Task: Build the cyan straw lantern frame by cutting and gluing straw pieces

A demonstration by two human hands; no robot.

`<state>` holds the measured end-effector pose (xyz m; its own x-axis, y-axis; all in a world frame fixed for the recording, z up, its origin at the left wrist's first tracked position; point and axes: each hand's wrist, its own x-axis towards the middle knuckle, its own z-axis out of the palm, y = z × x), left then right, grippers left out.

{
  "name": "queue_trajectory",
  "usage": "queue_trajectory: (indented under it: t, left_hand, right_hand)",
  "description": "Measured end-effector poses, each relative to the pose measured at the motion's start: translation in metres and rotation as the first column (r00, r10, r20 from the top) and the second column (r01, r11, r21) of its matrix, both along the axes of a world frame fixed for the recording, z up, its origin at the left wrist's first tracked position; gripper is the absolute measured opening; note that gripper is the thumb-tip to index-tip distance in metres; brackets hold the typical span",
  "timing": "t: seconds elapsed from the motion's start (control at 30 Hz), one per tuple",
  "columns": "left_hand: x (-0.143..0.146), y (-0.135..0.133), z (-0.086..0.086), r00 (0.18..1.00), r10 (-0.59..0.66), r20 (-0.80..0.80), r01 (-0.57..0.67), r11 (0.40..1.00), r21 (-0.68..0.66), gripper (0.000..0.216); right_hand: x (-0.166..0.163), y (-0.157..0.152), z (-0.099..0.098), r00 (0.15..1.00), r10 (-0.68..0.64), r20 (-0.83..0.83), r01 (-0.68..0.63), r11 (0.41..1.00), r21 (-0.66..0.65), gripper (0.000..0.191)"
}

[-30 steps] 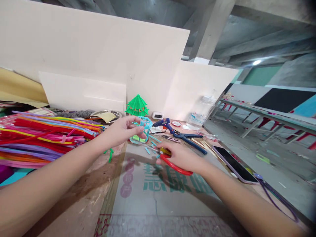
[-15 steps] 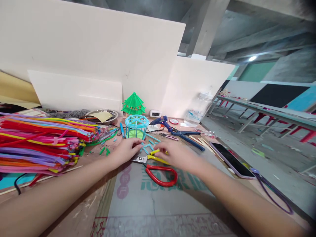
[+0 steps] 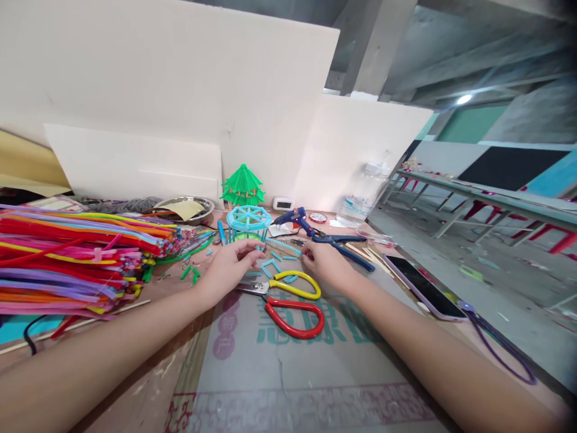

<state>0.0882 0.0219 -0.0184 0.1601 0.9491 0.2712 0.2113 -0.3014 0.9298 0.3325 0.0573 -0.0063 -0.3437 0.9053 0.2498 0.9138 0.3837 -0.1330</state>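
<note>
In front of the light-blue octagonal frame (image 3: pixel 249 216), my left hand (image 3: pixel 232 264) is closed in a pinch. A tiny bit of blue shows at its fingertips, too small to make out. My right hand (image 3: pixel 328 263) has its fingers closed at the end of a thin light-blue pipe cleaner strip (image 3: pixel 285 247). Between the hands lie scissors (image 3: pixel 295 305) with one yellow and one red handle, their blades partly under my left hand. Short blue pieces (image 3: pixel 271 265), some bent, are scattered behind the scissors. A green tiered roof (image 3: pixel 243 185) stands behind the frame.
Bundles of coloured pipe cleaners (image 3: pixel 72 261) fill the left side. At the back are a metal bowl (image 3: pixel 198 210), a small timer (image 3: pixel 283 204), a glue gun (image 3: pixel 297 221) and a plastic bottle (image 3: pixel 363 195). Pliers (image 3: pixel 347 249) and a phone (image 3: pixel 424 288) lie on the right.
My right hand has moved right and away from the scissors, leaving their yellow handle uncovered; a light-blue strip now reaches its fingers. My left hand stays pinched, shifted slightly up.
</note>
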Motion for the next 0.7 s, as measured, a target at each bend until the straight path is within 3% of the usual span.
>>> queue_trajectory:
  t: [0.13,0.23,0.33,0.53,0.63,0.7]
  left_hand:
    - [0.002,-0.002,0.000,0.996,-0.056,0.075,0.061,0.996,-0.066,0.040]
    - [0.002,-0.001,-0.002,0.988,-0.106,0.114,0.123,0.980,-0.154,0.047]
    - [0.002,-0.001,-0.005,0.986,-0.115,0.122,0.136,0.975,-0.178,0.051]
    - [0.005,-0.004,-0.008,0.986,-0.117,0.121,0.141,0.967,-0.213,0.049]
    - [0.006,-0.005,-0.008,0.976,-0.139,0.166,0.179,0.949,-0.261,0.048]
    - [0.006,-0.005,-0.008,0.979,-0.130,0.159,0.171,0.946,-0.275,0.045]
  right_hand:
    - [0.002,0.005,0.010,0.982,-0.023,-0.187,0.006,0.996,-0.091,0.009]
    - [-0.001,0.003,0.014,0.933,0.038,-0.358,-0.107,0.979,-0.174,0.009]
    - [-0.009,-0.004,0.014,0.923,0.116,-0.367,-0.168,0.979,-0.113,0.015]
    - [-0.014,-0.011,0.013,0.941,0.167,-0.294,-0.165,0.986,0.034,0.029]
    - [-0.017,-0.011,0.014,0.863,0.153,-0.482,-0.171,0.985,0.008,0.027]
    - [-0.023,-0.015,0.014,0.739,0.115,-0.664,-0.187,0.982,-0.039,0.024]
